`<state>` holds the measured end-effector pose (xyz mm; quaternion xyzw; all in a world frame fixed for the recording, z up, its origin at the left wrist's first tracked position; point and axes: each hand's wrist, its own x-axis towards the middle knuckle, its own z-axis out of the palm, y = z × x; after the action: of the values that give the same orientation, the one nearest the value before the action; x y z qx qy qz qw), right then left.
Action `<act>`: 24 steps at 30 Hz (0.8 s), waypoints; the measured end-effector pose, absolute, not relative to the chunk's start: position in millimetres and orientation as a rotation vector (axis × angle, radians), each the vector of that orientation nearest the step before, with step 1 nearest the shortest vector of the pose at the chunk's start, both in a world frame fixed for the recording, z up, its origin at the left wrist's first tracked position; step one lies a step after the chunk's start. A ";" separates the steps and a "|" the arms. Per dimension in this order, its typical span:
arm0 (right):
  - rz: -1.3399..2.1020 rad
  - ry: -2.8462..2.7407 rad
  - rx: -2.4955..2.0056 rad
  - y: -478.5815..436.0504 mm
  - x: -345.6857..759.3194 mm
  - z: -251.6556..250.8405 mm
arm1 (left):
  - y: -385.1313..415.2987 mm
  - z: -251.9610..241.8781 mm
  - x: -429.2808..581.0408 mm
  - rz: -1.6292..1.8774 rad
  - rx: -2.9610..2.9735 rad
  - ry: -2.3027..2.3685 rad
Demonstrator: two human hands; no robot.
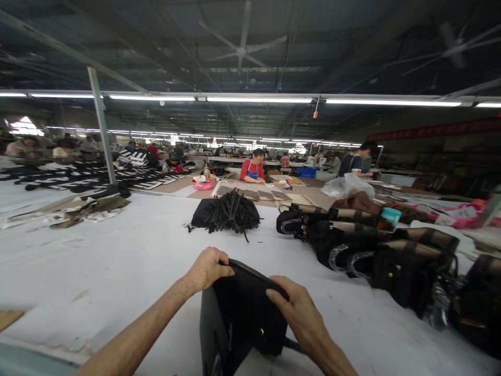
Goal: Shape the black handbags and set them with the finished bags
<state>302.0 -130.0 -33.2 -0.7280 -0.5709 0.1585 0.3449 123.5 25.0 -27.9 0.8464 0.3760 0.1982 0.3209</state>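
1. Bench [117, 250]: a wide white surface runs across the view. Further benches lie behind it, and other people work there, among them a seated person in a red top [252, 169].

2. Row of bags [391, 261]: dark bags lie on their sides along the right of the bench, touching one another. Some appear to have clear film round the handles.

3. Black bag [242, 318]: it stands upright on the near edge of the bench, directly in front of the person and well apart from the row. Its lower part runs out of the view.

4. Bundle of straps [229, 211]: a heap of black strips rests on dark cloth at mid-bench, beyond the black bag.

5. Left hand [207, 269]: curled closed over the top left corner of the black bag, fingers folded over its rim.

6. Right hand [297, 308]: closed on the top right edge of the same bag, fingers over the rim and out of sight.

7. Small items: a pink basin [203, 184] and a jar with a teal lid [389, 218].

8. Progress, as a judgement: one bag is in hand, held by its rim only. Whether its mouth is open cannot be told. No film shows on it, so it appears less finished than the row.
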 end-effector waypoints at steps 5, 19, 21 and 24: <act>0.253 -1.491 -1.973 -126.8 295.8 -36.3 | 21.3 -26.5 123.7 0.506 2.281 1.083; 0.150 -1.565 -2.081 -110.9 295.1 -31.0 | 18.7 -25.1 125.8 0.508 2.324 1.144; 0.072 -1.631 -2.139 -108.3 293.7 -30.1 | 16.8 -23.4 125.7 0.515 2.322 1.194; 0.029 -1.670 -2.164 -105.8 292.6 -30.0 | 13.6 -21.4 126.0 0.555 2.337 1.266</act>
<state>292.6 -105.8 -30.0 -0.7753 -0.5981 0.0104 0.2027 126.0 13.6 -21.4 0.8413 0.4557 0.1996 0.2115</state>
